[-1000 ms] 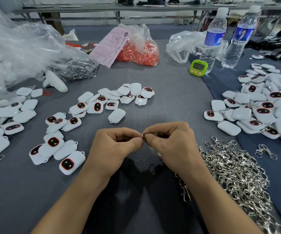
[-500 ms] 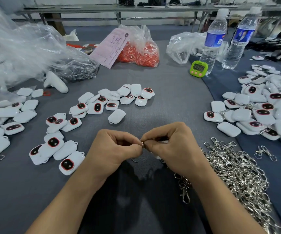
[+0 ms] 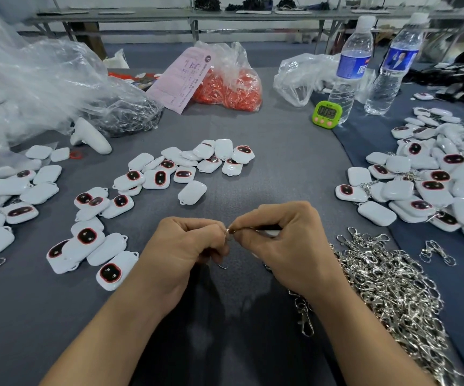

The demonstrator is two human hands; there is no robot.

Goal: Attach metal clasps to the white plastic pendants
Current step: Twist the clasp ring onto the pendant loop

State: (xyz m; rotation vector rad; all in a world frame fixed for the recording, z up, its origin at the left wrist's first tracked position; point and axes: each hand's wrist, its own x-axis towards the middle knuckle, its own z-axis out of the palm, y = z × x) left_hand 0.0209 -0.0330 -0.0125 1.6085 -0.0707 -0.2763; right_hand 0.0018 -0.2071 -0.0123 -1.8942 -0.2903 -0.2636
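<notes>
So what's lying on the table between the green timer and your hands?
Nothing: in the head view, bare grey cloth runs from the green timer to both hands.

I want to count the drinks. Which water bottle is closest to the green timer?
The left bottle, with the plain blue label. It stands right beside the timer. The other bottle, with a picture on its label, stands farther right.
</notes>
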